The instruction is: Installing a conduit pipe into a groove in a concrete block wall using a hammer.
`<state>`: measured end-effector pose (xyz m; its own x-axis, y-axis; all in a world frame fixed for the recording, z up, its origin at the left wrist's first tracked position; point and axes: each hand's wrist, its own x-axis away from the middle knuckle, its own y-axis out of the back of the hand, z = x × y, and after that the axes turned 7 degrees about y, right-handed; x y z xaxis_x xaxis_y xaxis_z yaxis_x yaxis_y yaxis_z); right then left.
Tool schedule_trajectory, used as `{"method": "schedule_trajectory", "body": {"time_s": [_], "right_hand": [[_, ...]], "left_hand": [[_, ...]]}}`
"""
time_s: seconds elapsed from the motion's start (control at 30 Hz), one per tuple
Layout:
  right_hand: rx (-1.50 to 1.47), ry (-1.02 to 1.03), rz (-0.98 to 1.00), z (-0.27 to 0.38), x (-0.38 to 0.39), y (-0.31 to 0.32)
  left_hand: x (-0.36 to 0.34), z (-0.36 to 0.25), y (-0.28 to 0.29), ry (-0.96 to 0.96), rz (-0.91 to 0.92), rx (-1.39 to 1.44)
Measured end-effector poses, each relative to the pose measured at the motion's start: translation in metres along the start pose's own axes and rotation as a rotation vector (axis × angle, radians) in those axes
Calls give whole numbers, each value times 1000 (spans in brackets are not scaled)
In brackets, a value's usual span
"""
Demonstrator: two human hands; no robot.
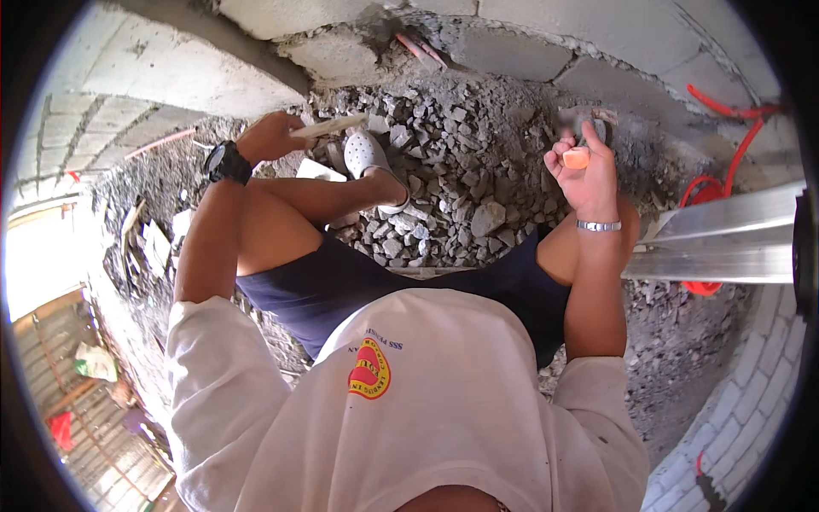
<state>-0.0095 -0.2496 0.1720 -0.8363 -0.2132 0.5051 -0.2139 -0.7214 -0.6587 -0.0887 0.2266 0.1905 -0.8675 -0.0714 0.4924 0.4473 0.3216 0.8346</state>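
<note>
Hammer point(589, 128) with an orange handle sits gripped in your right hand point(584, 175); your left hand point(271, 136) clasps a pale chisel point(328, 126) over rubble point(452, 179).

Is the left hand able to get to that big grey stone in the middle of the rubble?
Probably yes. The big grey stone lies bare on top of the rubble, with nothing over it. But the left hand is wrapped around a pale flat tool, and the raised knee and white shoe sit between them.
</note>
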Motion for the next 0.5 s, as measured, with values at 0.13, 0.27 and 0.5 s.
{"method": "schedule_trajectory", "body": {"time_s": [0.13, 0.27, 0.5], "right_hand": [[33, -5, 11, -4, -4, -6], [71, -1, -10, -8, -9, -10], [98, -32, 0, -11, -12, -18]], "left_hand": [[-2, 4, 4, -16, -26, 41], [3, 9, 10, 51, -25, 162], [11, 18, 17, 43, -43, 305]]}}
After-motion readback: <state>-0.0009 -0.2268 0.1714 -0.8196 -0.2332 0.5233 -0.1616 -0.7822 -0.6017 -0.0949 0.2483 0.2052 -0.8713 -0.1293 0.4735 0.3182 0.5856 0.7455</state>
